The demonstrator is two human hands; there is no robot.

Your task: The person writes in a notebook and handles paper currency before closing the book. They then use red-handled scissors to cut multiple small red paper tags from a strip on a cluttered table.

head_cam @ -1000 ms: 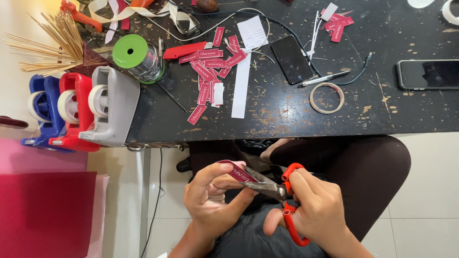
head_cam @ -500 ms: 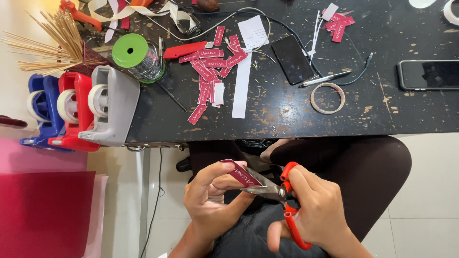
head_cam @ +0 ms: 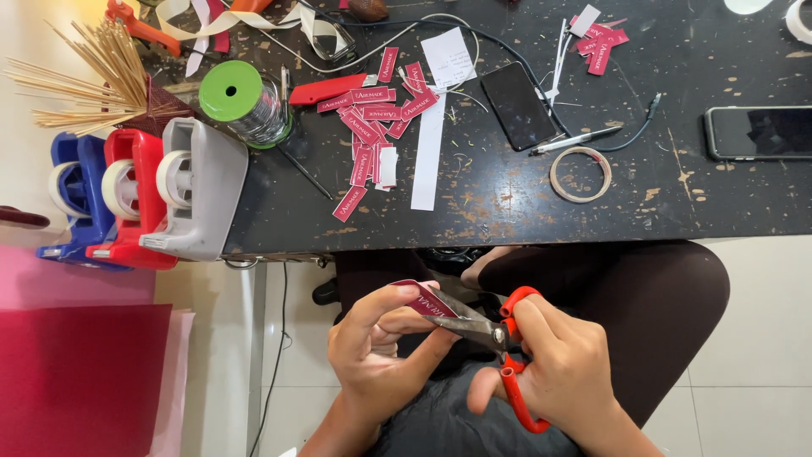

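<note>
Below the black scuffed bench [head_cam: 507,203] edge, over the lap, the left hand [head_cam: 381,355] pinches a small dark-red paper label [head_cam: 425,298] steady between the blades while the right hand [head_cam: 575,372] grips red-handled steel scissors [head_cam: 499,338], well apart from cut labels [head_cam: 372,127] and three tape dispensers [head_cam: 144,190] above.

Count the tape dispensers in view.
3, side by side at the table's left edge: blue dispenser outermost, red dispenser in the middle, grey dispenser innermost. None looks hidden.
</note>
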